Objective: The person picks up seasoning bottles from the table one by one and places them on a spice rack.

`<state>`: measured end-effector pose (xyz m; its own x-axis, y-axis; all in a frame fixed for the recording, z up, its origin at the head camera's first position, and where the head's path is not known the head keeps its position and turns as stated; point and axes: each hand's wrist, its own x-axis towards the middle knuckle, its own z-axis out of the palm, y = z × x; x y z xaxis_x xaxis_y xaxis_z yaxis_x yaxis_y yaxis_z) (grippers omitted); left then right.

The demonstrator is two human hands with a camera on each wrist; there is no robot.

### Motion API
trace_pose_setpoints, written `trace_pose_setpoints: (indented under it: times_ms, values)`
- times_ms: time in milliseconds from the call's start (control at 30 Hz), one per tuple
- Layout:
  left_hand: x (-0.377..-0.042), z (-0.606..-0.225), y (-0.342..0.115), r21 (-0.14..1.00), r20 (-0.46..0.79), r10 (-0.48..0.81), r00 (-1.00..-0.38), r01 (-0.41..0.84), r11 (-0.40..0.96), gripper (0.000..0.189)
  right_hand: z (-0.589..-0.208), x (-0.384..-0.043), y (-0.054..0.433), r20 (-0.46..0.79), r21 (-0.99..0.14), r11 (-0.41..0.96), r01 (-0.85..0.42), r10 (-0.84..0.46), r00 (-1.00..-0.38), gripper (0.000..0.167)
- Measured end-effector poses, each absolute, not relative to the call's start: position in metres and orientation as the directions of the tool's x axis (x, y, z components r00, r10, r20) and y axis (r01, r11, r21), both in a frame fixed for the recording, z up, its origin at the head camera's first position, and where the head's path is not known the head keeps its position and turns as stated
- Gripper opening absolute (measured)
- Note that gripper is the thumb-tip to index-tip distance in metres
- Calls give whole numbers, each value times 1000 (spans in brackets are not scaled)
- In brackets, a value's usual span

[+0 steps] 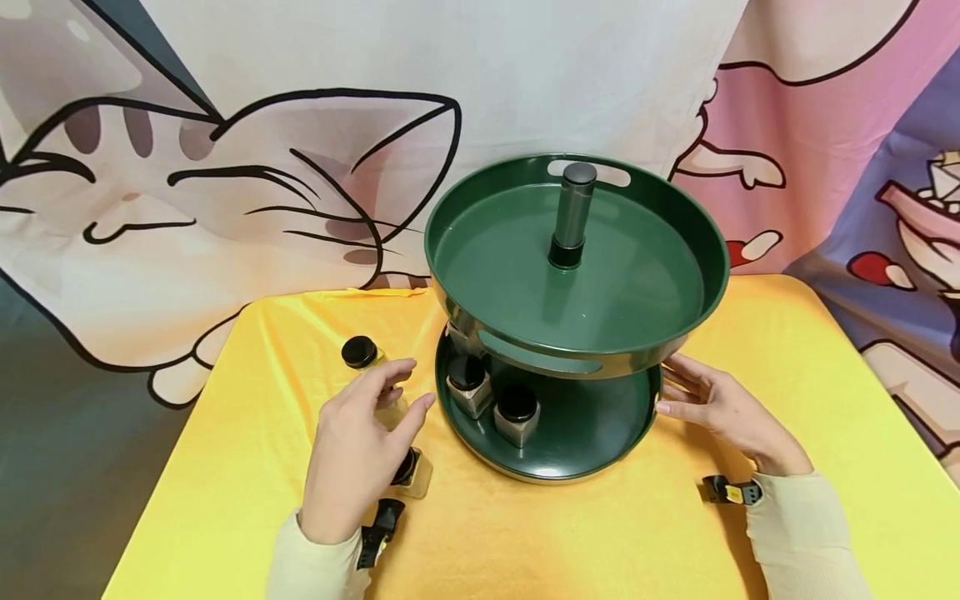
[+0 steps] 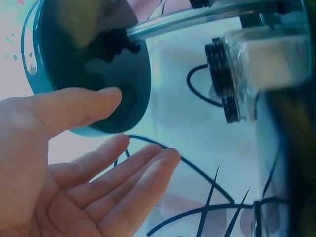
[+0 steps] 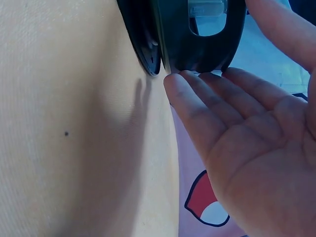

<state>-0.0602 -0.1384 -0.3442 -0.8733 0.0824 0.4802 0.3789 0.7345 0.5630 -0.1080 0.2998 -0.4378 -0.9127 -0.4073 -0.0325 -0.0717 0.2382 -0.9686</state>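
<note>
A two-tier green round tray stands on the yellow cloth, its upper tier (image 1: 495, 258) joined to a dark post (image 1: 573, 217). On the lower tier (image 1: 585, 450) sit square jars with black lids, among them a near jar (image 1: 517, 417) and one to its left (image 1: 470, 387). My left hand (image 1: 356, 454) hovers left of this tier, thumb and fingers spread, holding nothing. Partly behind that hand are a lidded jar (image 1: 360, 353) and another jar (image 1: 416, 477). My right hand (image 1: 723, 412) is at the tier's right edge, its fingers (image 3: 195, 103) extended at the rim; contact cannot be told.
The yellow-covered table (image 1: 585, 542) lies under everything. Behind it hangs a printed cartoon cloth (image 1: 315, 50). Handle slots pierce the upper tier's wall, which overhangs the lower tier's back part. Black straps (image 1: 731, 492) circle both wrists.
</note>
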Motion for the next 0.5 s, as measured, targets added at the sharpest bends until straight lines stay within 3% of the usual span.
trace_pose_setpoints:
  times_ms: [233,500]
  values:
    - [-55,-341,-153,558,362,79,-929,284,780,40,-438,-109,297,-65,-975,219,-34,-431,-900,82]
    - [-43,-347,-165,524,215,134,-967,230,820,43,-436,-107,298,-32,-965,247,-92,-456,-889,86]
